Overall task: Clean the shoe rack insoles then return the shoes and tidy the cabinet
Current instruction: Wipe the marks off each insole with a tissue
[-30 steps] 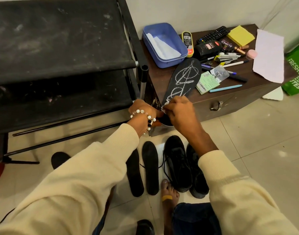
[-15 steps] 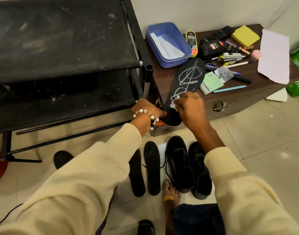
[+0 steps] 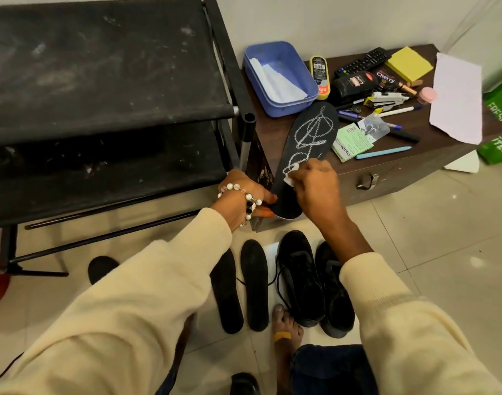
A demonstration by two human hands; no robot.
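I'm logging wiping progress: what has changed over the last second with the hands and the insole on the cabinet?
The right hand, pinching a small white wipe, has moved up the insole from near its heel toward the foam squiggles. The left hand keeps gripping the insole's heel end. The insole stays leaning on the cabinet; the shoes and two insoles on the floor have not moved.

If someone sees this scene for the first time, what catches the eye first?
The black insole with white scribbles, leaning on the cabinet: the left hand holds its heel, the right hand rubs it with a white wipe. Below, black shoes stand on the floor.
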